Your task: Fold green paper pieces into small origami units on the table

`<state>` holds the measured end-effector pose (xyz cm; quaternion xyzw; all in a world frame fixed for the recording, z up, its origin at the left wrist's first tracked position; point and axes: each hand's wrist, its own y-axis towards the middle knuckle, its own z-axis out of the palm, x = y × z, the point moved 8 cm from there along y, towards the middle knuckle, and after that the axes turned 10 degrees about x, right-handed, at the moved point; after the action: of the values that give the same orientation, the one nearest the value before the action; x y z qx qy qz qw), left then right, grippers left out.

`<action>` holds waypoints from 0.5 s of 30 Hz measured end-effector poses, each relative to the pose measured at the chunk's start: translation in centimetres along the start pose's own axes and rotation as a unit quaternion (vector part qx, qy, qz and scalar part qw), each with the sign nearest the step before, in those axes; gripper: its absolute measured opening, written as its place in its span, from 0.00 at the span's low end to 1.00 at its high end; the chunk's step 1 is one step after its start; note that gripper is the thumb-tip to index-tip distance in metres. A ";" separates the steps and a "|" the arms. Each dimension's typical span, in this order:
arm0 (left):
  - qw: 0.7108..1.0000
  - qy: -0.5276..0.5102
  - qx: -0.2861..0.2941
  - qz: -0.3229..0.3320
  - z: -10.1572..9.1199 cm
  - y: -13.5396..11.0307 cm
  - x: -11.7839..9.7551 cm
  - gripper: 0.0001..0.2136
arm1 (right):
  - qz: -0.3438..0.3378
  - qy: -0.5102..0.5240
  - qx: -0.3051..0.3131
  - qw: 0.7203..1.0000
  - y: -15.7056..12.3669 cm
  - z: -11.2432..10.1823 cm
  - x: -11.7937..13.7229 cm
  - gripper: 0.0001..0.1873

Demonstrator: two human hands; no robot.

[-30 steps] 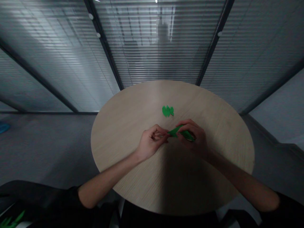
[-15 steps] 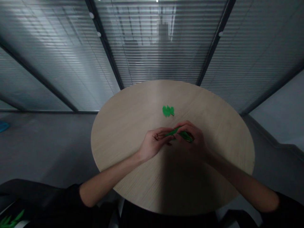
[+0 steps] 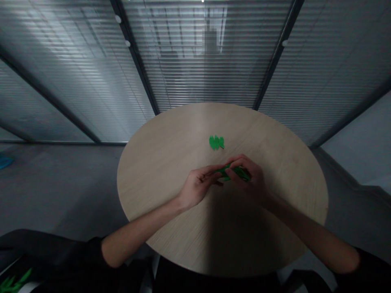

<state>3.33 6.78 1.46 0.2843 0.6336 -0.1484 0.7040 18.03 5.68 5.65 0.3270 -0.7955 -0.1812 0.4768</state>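
Note:
Above the middle of the round table, both hands come together on some thin green leaf-shaped pieces [image 3: 241, 173]. My left hand [image 3: 200, 183] pinches their left end between thumb and fingers. From the other side, my right hand [image 3: 250, 177] has its thumb and fingers closed around the same pieces, which partly hides them. How many pieces are held cannot be made out. Just beyond the hands, a small group of bright green leaf-shaped pieces [image 3: 216, 142] lies flat on the wood, side by side and touching or nearly so.
The round wooden table [image 3: 152, 162] stands against a glass partition with blinds [image 3: 183, 81]. More green leaf-like pieces [image 3: 15, 283] show at the bottom left, beside a dark chair [image 3: 39, 240]. A blue object [image 3: 4, 162] lies on the floor at far left.
The fingers have shifted slightly on the green pieces, and the left thumb sits a little differently. The group lying on the table has stayed in place.

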 end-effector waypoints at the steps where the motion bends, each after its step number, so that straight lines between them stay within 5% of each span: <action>1: 1.000 -0.005 0.003 0.001 0.1 0.0 0.0 0.16 | 0.001 -0.002 -0.002 1.000 0.0 0.0 0.0 0.03; 15: 0.999 -0.034 0.007 0.024 0.2 -0.1 -0.2 0.16 | -0.024 -0.024 -0.009 0.999 -0.1 -0.1 0.4 0.03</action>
<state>3.44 6.53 1.70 0.2990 0.6015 -0.1451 0.7264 18.05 5.29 5.87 0.3373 -0.7968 -0.2075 0.4564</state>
